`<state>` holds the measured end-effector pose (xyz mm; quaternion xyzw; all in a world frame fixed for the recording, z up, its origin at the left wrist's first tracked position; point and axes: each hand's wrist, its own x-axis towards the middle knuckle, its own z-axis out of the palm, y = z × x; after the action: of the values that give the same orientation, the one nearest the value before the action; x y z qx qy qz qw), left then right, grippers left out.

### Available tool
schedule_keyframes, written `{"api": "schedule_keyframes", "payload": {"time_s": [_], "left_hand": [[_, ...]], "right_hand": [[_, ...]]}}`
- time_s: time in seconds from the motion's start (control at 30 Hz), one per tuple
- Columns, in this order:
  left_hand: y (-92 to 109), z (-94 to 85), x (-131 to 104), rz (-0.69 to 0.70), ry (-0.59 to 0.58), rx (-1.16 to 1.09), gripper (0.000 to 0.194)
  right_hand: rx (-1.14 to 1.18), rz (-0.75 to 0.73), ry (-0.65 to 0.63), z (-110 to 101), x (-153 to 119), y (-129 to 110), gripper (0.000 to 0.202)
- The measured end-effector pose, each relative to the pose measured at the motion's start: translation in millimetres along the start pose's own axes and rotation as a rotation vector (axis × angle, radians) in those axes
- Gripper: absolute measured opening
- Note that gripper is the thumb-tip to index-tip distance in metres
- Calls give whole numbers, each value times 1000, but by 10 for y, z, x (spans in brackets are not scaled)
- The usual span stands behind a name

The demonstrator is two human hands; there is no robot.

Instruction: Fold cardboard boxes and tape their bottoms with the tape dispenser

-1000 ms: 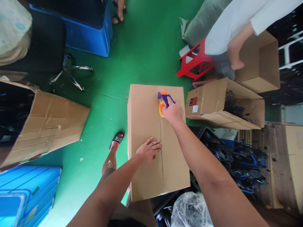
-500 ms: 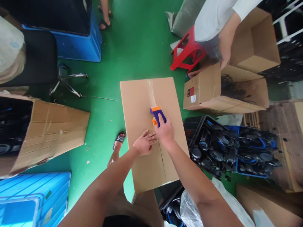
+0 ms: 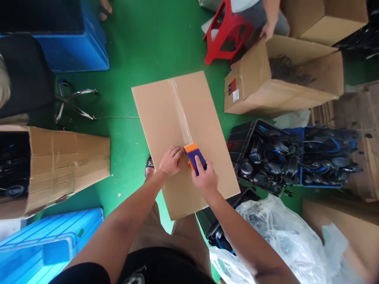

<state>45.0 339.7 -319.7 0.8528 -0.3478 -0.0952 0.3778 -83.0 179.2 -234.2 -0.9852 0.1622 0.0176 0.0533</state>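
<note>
A closed cardboard box [image 3: 156,114] stands in front of me, its top seam running lengthwise. Clear packing tape [image 3: 179,108] covers the seam from the far edge down to a purple and orange tape dispenser [image 3: 194,157]. My right hand [image 3: 205,177] is wrapped round the dispenser, index finger along its top, and its orange head touches the box. Just left of it, my left hand [image 3: 171,161] rests on the cardboard with its fingers curled in; I see nothing in them.
An open carton [image 3: 251,94] with dark items stands right, a co-worker's hand [image 3: 268,30] on its edge, near a red stool [image 3: 217,47]. Crates of headphones [image 3: 266,161] and plastic bags [image 3: 278,232] lie right. Another carton [image 3: 71,165] and blue bins [image 3: 74,225] are left.
The dispenser in my right hand has moved along the seam towards me, and the tape strip is longer. My left hand has shifted left, its fingers now curled. The box looks more tilted in view.
</note>
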Motion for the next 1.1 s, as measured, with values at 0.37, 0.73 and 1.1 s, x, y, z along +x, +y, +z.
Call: {"api": "schedule_keyframes", "payload": {"time_s": [0.37, 0.73, 1.1], "left_hand": [[181, -136, 150, -158, -277, 259, 87], [263, -204, 220, -203, -333, 388, 76], [600, 109, 423, -142, -332, 397, 74]], "right_hand": [[55, 144, -126, -166, -1617, 257, 70], [101, 263, -163, -95, -2678, 521, 65], [172, 289, -159, -16, -2768, 529, 52]]}}
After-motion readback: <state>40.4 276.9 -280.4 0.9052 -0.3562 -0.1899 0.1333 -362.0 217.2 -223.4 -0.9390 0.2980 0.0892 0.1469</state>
